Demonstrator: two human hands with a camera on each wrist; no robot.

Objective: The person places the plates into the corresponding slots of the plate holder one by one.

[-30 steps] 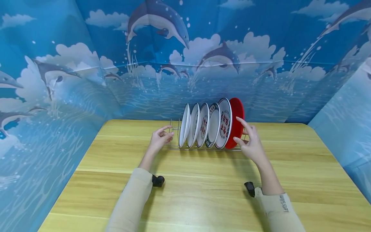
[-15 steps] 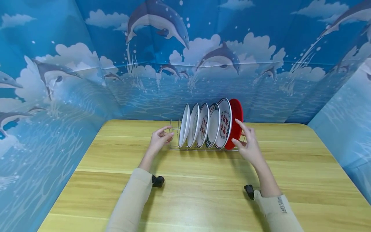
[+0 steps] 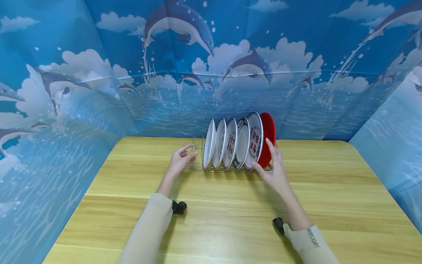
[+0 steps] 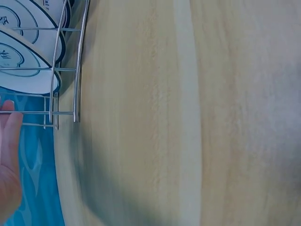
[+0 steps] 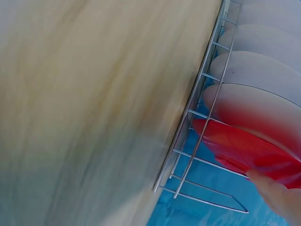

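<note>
A wire dish rack (image 3: 230, 169) stands near the back of the table, with several plates upright in it. My left hand (image 3: 179, 160) grips the rack's left end, thumb and finger around its end wire in the left wrist view. At the rack's right end leans a red plate (image 3: 268, 146). Beside it is a large white plate (image 3: 255, 141) with red and green patterns. My right hand (image 3: 276, 175) has thumb and index finger spread apart, in front of these two plates. A finger touches the red plate (image 5: 244, 146) in the right wrist view.
Smaller white patterned plates (image 3: 230, 143) fill the slots to the left, each apart from its neighbour. A blue dolphin cloth (image 3: 211, 99) hangs behind the wooden table (image 3: 224, 220). The rack stands close to the table's back edge.
My right hand has moved left and slightly toward me, from the red plate's right side to in front of the red and large white plates. The left hand stays at the rack.
</note>
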